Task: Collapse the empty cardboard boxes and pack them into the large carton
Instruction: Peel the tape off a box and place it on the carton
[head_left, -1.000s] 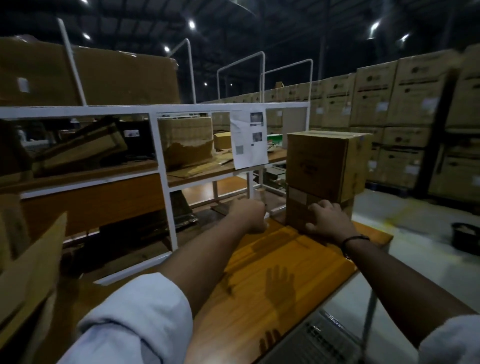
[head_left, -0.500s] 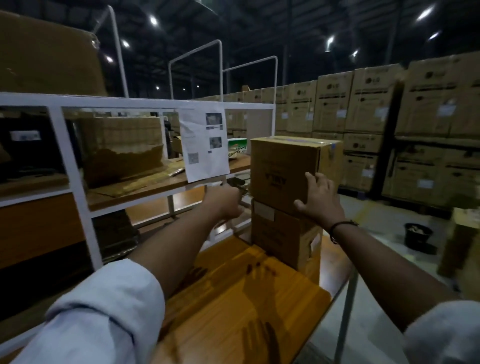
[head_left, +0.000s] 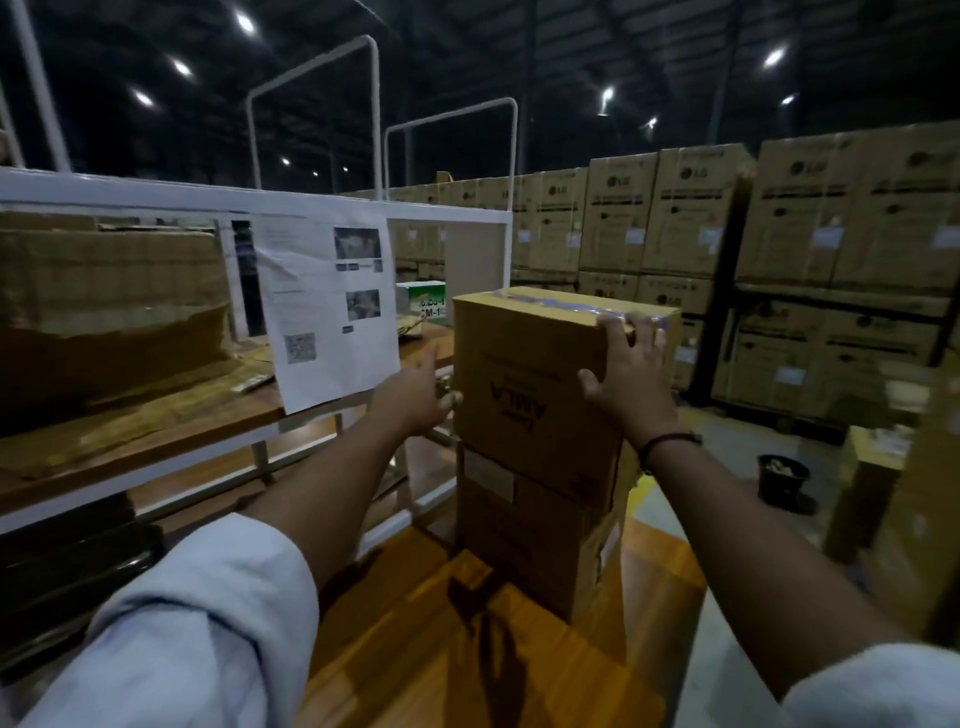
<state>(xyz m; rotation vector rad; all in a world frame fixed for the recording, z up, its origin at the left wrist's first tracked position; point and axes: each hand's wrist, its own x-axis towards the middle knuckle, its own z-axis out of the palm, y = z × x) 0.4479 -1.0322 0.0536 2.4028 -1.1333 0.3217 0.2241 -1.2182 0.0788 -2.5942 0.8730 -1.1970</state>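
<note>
Your right hand (head_left: 626, 382) lies flat, fingers spread, on the top box (head_left: 535, 384), fingertips over its upper edge. Your left hand (head_left: 415, 397) is open against its left side. It sits on another box (head_left: 524, 540) at the bench's (head_left: 405, 649) far edge.

The left hand (head_left: 415, 397) reached the left side of the upper box (head_left: 524, 384), and its fingertips went out of sight behind that edge, so contact could not be judged. The right hand (head_left: 626, 382) covered part of the box's front and taped top corner. Print on the box face was upside down and too dim to read fully. The lower box (head_left: 524, 530) was in shadow, its label blurred. Text on the hanging paper sheet (head_left: 327, 306) was too small to read. The bench (head_left: 415, 649) ran off the bottom edge
</note>
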